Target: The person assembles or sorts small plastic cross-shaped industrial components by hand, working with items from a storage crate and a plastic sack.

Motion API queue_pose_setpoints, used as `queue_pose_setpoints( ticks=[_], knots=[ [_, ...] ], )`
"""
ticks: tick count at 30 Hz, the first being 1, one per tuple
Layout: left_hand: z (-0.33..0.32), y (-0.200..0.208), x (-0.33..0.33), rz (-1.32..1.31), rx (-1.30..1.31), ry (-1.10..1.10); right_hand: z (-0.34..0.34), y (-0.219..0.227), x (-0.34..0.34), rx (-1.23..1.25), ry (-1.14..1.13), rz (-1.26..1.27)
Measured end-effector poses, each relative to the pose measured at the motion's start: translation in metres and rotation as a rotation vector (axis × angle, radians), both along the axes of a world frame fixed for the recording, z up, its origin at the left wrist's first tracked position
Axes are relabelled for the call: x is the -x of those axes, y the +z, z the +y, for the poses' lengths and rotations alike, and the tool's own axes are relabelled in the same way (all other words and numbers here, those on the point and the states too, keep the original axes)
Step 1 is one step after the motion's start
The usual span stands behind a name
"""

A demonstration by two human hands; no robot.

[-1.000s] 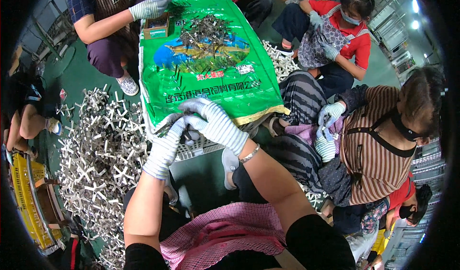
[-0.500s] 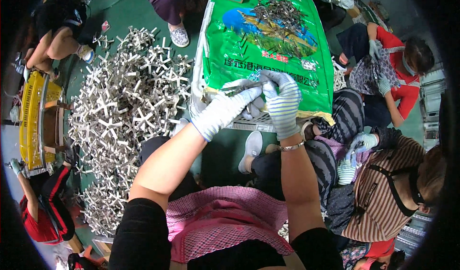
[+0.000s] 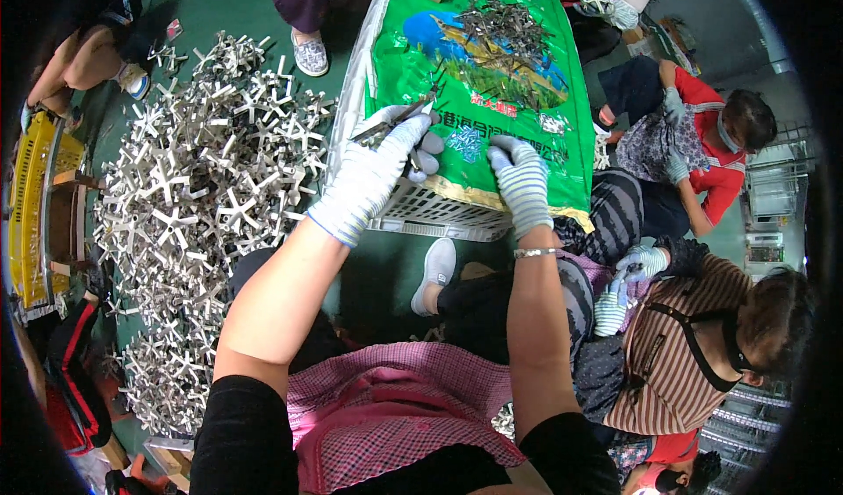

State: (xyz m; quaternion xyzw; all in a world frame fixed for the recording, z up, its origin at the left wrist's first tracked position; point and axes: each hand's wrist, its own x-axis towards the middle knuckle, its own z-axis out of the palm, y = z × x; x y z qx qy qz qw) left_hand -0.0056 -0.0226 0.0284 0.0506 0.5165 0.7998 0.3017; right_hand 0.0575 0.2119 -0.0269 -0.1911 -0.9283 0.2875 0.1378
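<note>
My left hand (image 3: 373,175), in a white striped glove, is closed on a thin metal strip (image 3: 392,119) that sticks out up and to the right. It hovers over the near left corner of a green printed sack (image 3: 421,74) spread over a white plastic crate (image 3: 430,218). My right hand (image 3: 520,182), gloved the same way, rests fingers-down on the sack's near edge and holds nothing that I can see. A heap of loose metal strips (image 3: 509,34) lies on the far part of the sack.
A large pile of assembled metal cross pieces (image 3: 202,197) covers the green floor to my left. A yellow crate (image 3: 35,223) stands at the far left. Other gloved people sit around: one in a striped top (image 3: 694,346) at right, one in red (image 3: 711,135), others across the sack.
My view has swung right and closer to the sack. My hands have separated: the left keeps the metal strip, the right has dropped onto the sack's edge.
</note>
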Motion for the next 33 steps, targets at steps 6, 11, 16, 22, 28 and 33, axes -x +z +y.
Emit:
queue_pose_setpoints(
  ticks=[6, 11, 16, 22, 28, 33],
  knots=[
    [-0.002, -0.003, 0.004, 0.010, 0.002, -0.057, -0.015, 0.013, 0.003, -0.191, -0.005, -0.253],
    [0.012, 0.005, -0.002, 0.039, 0.081, -0.034, -0.024, 0.011, 0.005, -0.528, -0.017, -0.266],
    [0.020, 0.003, -0.006, -0.006, 0.088, -0.066, -0.027, 0.003, 0.012, -0.554, -0.047, -0.383],
    [0.025, 0.005, -0.012, 0.070, 0.155, -0.068, -0.021, 0.003, 0.015, -0.444, -0.088, -0.405],
    [0.028, -0.001, -0.011, 0.086, 0.214, -0.080, -0.032, 0.020, 0.016, -0.503, -0.002, -0.461],
    [0.038, -0.005, -0.017, 0.073, 0.193, -0.104, -0.024, 0.023, 0.011, -0.488, 0.021, -0.443]
  ],
)
